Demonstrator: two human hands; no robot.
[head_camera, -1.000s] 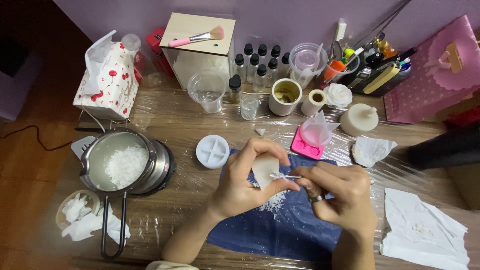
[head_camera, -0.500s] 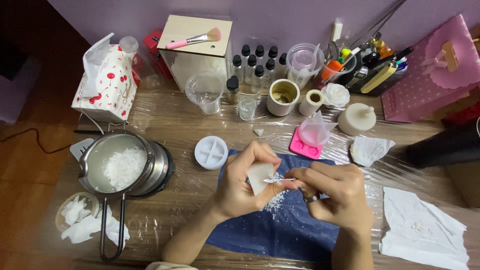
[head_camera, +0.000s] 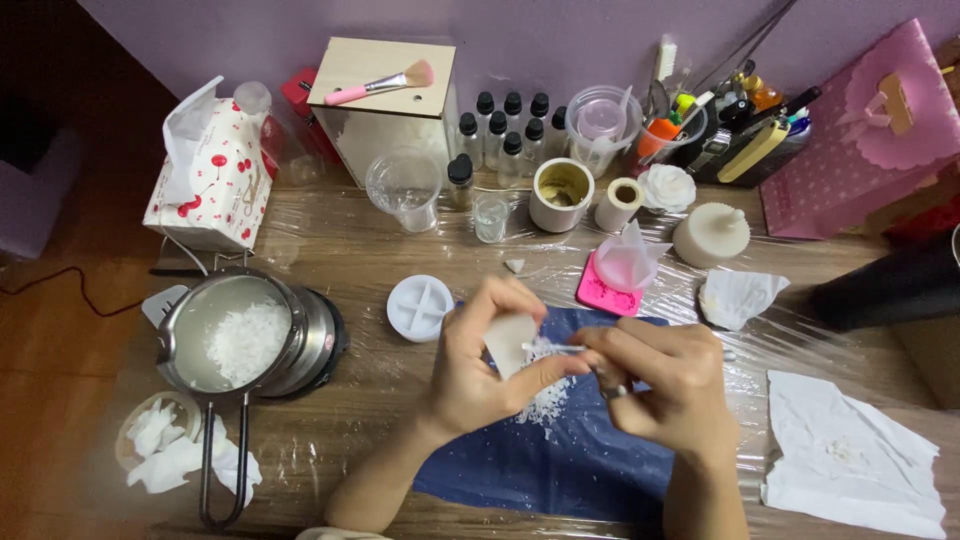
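My left hand (head_camera: 480, 370) grips a small white wax piece (head_camera: 510, 342) over a dark blue cloth (head_camera: 560, 460). My right hand (head_camera: 665, 385) pinches a thin metal tool (head_camera: 553, 348) whose tip touches the wax piece. White wax shavings (head_camera: 545, 405) lie on the cloth right under both hands. A round white mould lid (head_camera: 420, 307) sits just left of my left hand.
A metal pot of white wax flakes (head_camera: 240, 335) stands at the left on a small heater. Behind the hands are a pink silicone cup (head_camera: 615, 275), a cream mould (head_camera: 711, 234), small bottles (head_camera: 505, 130), a measuring cup (head_camera: 405, 188) and a tissue box (head_camera: 210, 170). White paper (head_camera: 850, 460) lies at right.
Both hands have stayed over the blue cloth. The wax piece has turned slightly in my left hand while the tool keeps working at it.
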